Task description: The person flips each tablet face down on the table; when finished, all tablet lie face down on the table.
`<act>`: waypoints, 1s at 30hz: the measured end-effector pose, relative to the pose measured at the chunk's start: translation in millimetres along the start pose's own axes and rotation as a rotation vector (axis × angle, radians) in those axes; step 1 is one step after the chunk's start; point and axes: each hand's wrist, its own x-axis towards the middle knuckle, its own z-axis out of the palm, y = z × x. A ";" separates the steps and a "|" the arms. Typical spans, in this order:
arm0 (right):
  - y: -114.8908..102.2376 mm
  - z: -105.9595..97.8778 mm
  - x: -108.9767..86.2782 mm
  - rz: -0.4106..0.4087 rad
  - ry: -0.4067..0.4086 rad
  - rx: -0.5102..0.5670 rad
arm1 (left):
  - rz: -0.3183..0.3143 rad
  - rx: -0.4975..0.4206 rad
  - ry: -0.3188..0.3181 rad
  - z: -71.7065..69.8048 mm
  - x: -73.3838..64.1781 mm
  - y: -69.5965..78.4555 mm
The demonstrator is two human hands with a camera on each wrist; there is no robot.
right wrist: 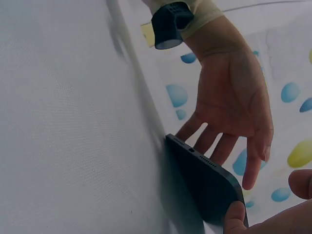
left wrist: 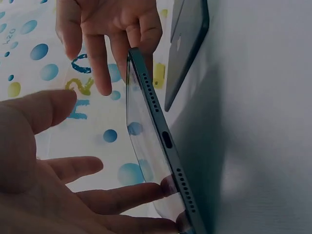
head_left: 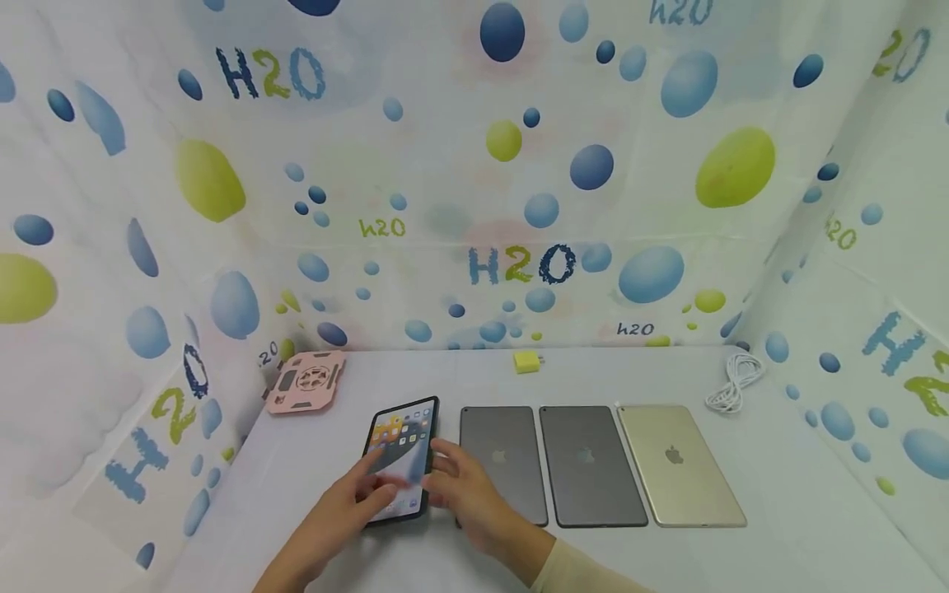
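A tablet with a lit screen (head_left: 401, 449) is tilted on the table, its right edge raised. My left hand (head_left: 343, 504) reaches over its lower left part, fingers spread. In the left wrist view, two fingertips (left wrist: 168, 186) touch the screen side near the edge with the port and speaker holes. My right hand (head_left: 474, 494) is at the raised right edge. In the right wrist view, one of its fingertips (right wrist: 236, 213) touches the tablet's dark back (right wrist: 200, 190) at the corner, and the thumb (right wrist: 301, 184) stays apart from it. Neither hand closes around the tablet.
To the right lie a grey tablet (head_left: 498, 445), another grey tablet (head_left: 589, 465) and a gold tablet (head_left: 678, 465), backs up. Behind are a pink case (head_left: 307, 383), a yellow charger plug (head_left: 527, 362) and a white coiled cable (head_left: 736, 383). A patterned curtain (head_left: 445, 165) surrounds the table.
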 end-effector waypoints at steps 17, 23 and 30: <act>-9.0 16.5 -6.7 -0.070 -0.221 0.050 | 0.113 0.354 -0.031 -1.4 -10.2 15.5; -11.1 17.8 -1.3 -0.077 -0.287 0.020 | 0.173 0.389 -0.042 -9.8 -11.2 15.2; -7.4 18.2 3.7 -0.099 -0.355 0.006 | 0.147 0.268 -0.077 -20.4 -11.3 12.3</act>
